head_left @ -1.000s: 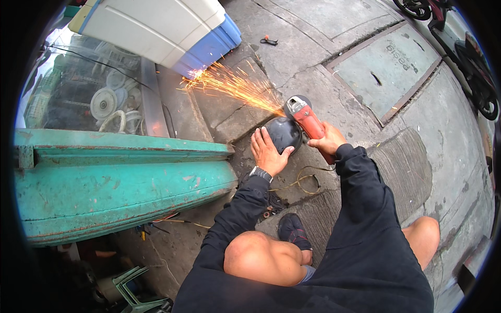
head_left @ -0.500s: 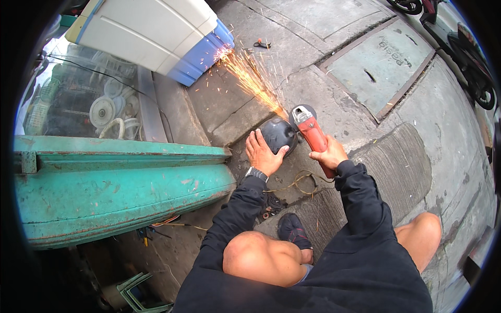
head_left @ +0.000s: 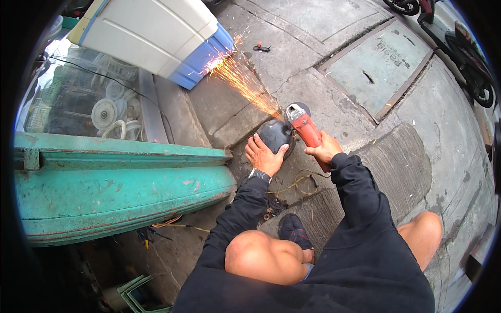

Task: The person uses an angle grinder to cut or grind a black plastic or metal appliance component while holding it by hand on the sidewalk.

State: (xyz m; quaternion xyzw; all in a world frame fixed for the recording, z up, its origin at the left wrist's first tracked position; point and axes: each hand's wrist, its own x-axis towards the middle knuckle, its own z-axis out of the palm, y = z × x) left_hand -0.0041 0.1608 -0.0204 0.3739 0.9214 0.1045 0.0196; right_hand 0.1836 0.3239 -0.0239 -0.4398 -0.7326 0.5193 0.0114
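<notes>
My right hand (head_left: pixel 324 149) is wrapped round the body of a red angle grinder (head_left: pixel 306 130), whose disc touches the right edge of a black, rounded, shiny piece (head_left: pixel 275 133). Against the near left side of that piece, my left hand (head_left: pixel 265 157) presses with its fingers and thumb spread round the curve, gripping it. A stream of orange sparks (head_left: pixel 245 86) flies from the contact toward the far left. What the black piece is exactly cannot be made out.
Sparks strike a white and blue cooler box (head_left: pixel 193 62) at the far left. A green painted metal counter (head_left: pixel 115 188) stands left of my arm. A yellowish cord (head_left: pixel 297 183) lies near my shoe (head_left: pixel 295 230). Farther off are a small black and orange item (head_left: pixel 261 47) and a motorcycle (head_left: pixel 467 62).
The grinder and my right hand have shifted slightly left and up, and the black piece has tilted slightly. The sparks now land a little farther left on the box.
</notes>
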